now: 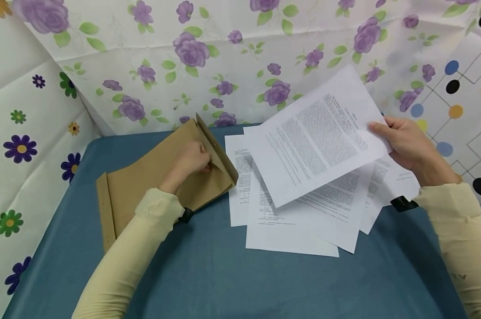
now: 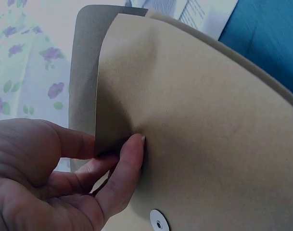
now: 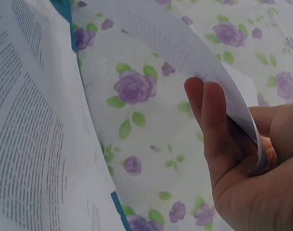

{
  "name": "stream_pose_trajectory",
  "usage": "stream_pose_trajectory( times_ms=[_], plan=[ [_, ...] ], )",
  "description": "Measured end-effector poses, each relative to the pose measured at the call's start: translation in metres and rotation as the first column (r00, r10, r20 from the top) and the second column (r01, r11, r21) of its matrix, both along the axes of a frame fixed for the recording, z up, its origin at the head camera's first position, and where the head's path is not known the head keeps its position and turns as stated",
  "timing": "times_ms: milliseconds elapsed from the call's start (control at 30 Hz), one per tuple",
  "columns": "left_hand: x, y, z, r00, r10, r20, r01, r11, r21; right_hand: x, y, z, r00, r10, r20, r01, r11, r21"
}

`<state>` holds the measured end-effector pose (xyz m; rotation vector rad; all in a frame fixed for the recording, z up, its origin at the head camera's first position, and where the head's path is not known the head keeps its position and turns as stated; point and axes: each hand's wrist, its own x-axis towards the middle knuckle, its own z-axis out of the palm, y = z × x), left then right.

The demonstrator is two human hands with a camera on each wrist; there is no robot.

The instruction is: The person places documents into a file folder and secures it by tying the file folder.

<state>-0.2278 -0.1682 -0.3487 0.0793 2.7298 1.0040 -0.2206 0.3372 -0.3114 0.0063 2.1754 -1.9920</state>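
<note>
The printed sheet [image 1: 304, 146] hangs tilted above the loose pages [image 1: 292, 237], its right end pinched between the thumb and fingers of my right hand [image 1: 408, 144]. It should be light, limp and easily creased, best held near an edge. My left hand [image 1: 188, 164] pinches the kraft envelope [image 1: 144, 181] by its front panel at the mouth; that card looks stiffer, though it buckles there. I can't see whether anything is inside. Beneath everything lies the blue tablecloth [image 1: 256, 288].
</note>
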Motion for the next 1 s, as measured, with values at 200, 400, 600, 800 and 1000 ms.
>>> stream_pose_trajectory(
  times_ms=[200,400,600,800,1000],
  plan=[
    [0.007,0.009,0.002,0.999,-0.027,0.033,0.025,0.998,0.052,0.004,-0.019,0.011,0.998,-0.048,-0.031,0.042,0.987,-0.155],
    [0.017,0.019,0.006,0.998,-0.051,0.027,0.05,0.997,0.062,0.01,-0.043,0.023,0.992,-0.106,-0.073,0.085,0.964,-0.252],
    [0.028,0.029,0.013,0.995,-0.1,0.003,0.099,0.995,0.023,0.015,-0.065,0.031,0.973,-0.189,-0.13,0.129,0.919,-0.372],
    [0.033,0.036,0.014,0.99,-0.14,0.026,0.14,0.99,-0.018,0.016,-0.084,0.036,0.942,-0.26,-0.21,0.152,0.893,-0.423],
    [0.032,0.04,0.011,0.989,-0.13,0.069,0.134,0.99,-0.048,0.019,-0.096,0.038,0.903,-0.282,-0.324,0.174,0.929,-0.326]
  ],
)
